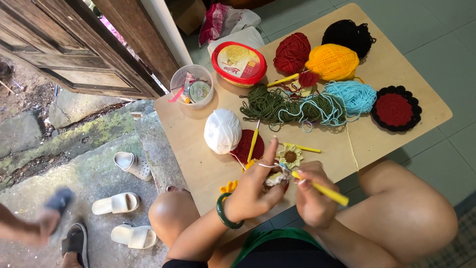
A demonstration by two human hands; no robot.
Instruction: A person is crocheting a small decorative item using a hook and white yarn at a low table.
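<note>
My left hand (253,191), with a green bangle on the wrist, pinches a small crochet piece (275,178) with white yarn looped over its index finger. My right hand (313,196) grips a yellow crochet hook (322,189) whose tip meets the piece. Both hands hover over the near edge of a low wooden table (198,159). A finished crochet flower (290,157) lies just beyond them. A white yarn ball (222,130) rests on a red crochet round (247,147), with two more yellow hooks close by.
Red (292,52), black (348,35), yellow (332,62), light blue (353,95) and green (277,105) yarn lie farther back. A red-and-black round (395,109), a red-lidded tub (238,63) and a clear cup (192,87) stand around. Sandals (124,203) lie on the floor at left.
</note>
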